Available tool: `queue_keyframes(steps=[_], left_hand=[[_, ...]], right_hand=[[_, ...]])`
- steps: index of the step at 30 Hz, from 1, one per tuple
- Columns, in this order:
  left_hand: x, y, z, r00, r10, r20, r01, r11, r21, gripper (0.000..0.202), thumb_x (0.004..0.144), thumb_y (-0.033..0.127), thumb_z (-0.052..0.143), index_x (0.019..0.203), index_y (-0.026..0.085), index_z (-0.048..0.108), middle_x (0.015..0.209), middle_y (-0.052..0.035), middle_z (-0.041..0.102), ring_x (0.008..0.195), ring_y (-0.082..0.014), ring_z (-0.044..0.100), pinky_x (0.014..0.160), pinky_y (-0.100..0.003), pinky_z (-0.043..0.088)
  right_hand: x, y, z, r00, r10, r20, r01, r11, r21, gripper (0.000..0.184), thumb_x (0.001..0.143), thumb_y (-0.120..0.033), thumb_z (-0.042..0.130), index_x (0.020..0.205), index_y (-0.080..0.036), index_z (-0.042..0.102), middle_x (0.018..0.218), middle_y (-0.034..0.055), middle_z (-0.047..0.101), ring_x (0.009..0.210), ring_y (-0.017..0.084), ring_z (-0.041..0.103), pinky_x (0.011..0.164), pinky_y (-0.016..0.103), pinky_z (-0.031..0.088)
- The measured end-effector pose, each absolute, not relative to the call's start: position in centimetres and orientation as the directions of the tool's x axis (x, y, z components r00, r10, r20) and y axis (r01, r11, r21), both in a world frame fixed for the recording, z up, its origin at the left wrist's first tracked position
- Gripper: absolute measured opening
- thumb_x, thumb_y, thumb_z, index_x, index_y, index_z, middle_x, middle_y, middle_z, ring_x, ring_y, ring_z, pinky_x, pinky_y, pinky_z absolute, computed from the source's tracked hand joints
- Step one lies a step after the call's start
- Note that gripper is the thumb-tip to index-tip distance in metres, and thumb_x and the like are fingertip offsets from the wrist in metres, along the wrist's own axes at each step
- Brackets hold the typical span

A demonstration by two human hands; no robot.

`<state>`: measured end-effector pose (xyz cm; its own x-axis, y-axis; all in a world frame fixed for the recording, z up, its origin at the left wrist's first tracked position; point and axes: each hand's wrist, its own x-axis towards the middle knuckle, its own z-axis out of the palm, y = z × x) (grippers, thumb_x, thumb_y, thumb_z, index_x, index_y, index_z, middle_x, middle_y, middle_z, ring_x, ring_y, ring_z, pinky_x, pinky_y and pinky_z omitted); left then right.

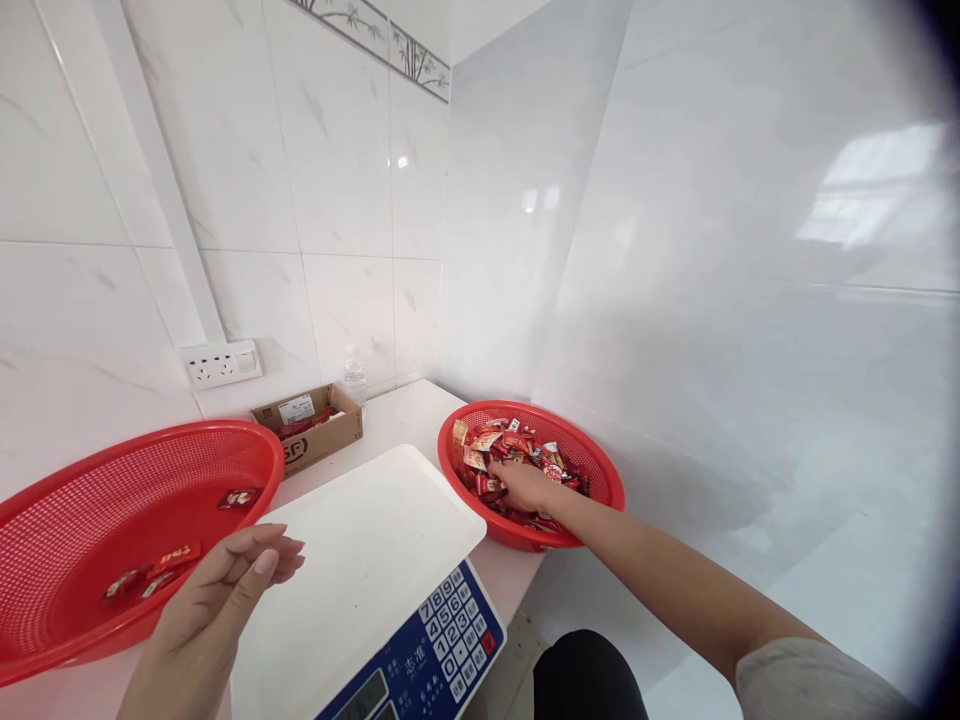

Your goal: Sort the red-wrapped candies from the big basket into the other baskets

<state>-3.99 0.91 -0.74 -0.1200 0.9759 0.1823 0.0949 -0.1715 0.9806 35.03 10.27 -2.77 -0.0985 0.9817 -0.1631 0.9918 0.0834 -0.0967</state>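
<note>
My right hand (523,486) reaches into the right red plastic basket (606,462), among many small wrapped snack packets (517,438) in red, gold and white. Its fingertips are partly buried there, so their grip is hidden. My left hand (229,590) hovers over the left edge of a digital scale's white pan (360,540). Its fingers are loosely bent, the thumb lies near them, and nothing shows in the hand. Only the hand's back and thumb side face me. Behind it, the larger left red basket (225,440) holds a few packets (161,572).
A small cardboard box (330,440) with red packets inside stands by the wall, with a clear plastic bottle (354,375) beside it. The scale's blue keypad (457,630) faces me. A wall socket (222,364) is at the left. My dark-clothed knee (589,675) is below the white table (409,405).
</note>
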Motion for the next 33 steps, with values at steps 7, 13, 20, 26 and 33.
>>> queue_keyframes(steps=[7,13,20,26,33], left_hand=[[-4.0,0.9,-0.4,-0.135,0.975,0.178,0.103,-0.165,0.981,0.039,0.072,0.055,0.065,0.098,0.026,0.060,0.091,-0.0016,0.068,0.090,-0.0189,0.064,0.077,-0.022,0.056],[-3.9,0.9,-0.7,-0.124,0.976,0.178,0.096,-0.167,0.981,0.034,0.075,0.052,0.063,0.097,0.027,0.061,0.093,-0.0004,0.066,0.094,-0.0185,0.063,0.080,-0.022,0.055],[-3.8,0.9,-0.6,-0.128,0.974,0.190,0.121,-0.174,0.977,0.035,0.075,0.052,0.063,0.098,0.026,0.061,0.093,-0.0014,0.066,0.093,-0.0198,0.063,0.080,-0.025,0.056],[-3.3,0.8,-0.3,-0.134,0.973,0.186,0.154,-0.164,0.974,0.036,0.074,0.053,0.063,0.096,0.026,0.061,0.092,-0.0020,0.066,0.092,-0.0212,0.064,0.081,-0.029,0.056],[-3.5,1.0,-0.7,-0.124,0.977,0.176,0.174,-0.153,0.973,0.037,0.074,0.055,0.063,0.098,0.027,0.060,0.093,-0.0012,0.067,0.091,-0.0197,0.064,0.081,-0.026,0.055]], right_hand=[[38.4,11.2,-1.2,0.019,0.998,0.063,0.979,-0.006,-0.204,0.033,0.086,-0.035,0.057,0.113,-0.016,0.053,0.107,0.0067,0.060,0.090,0.019,0.059,0.078,0.037,0.048],[40.5,11.5,0.2,0.135,0.976,0.173,0.962,-0.086,-0.261,0.034,0.077,-0.032,0.064,0.108,-0.022,0.053,0.103,0.0053,0.066,0.091,0.021,0.060,0.069,0.026,0.042],[41.0,10.6,1.1,0.146,0.966,0.213,0.957,-0.083,-0.278,0.042,0.081,-0.035,0.057,0.120,-0.021,0.049,0.120,0.0100,0.056,0.102,0.024,0.056,0.076,0.030,0.042],[37.9,8.7,1.2,-0.163,0.986,0.037,0.944,0.167,-0.284,0.033,0.081,-0.034,0.057,0.112,-0.024,0.060,0.119,0.0064,0.057,0.108,0.023,0.053,0.088,0.031,0.041],[35.7,7.7,-1.3,-0.324,0.899,-0.296,0.933,0.250,-0.259,0.040,0.067,-0.019,0.064,0.105,-0.028,0.067,0.113,0.0051,0.063,0.088,0.024,0.062,0.073,0.032,0.046]])
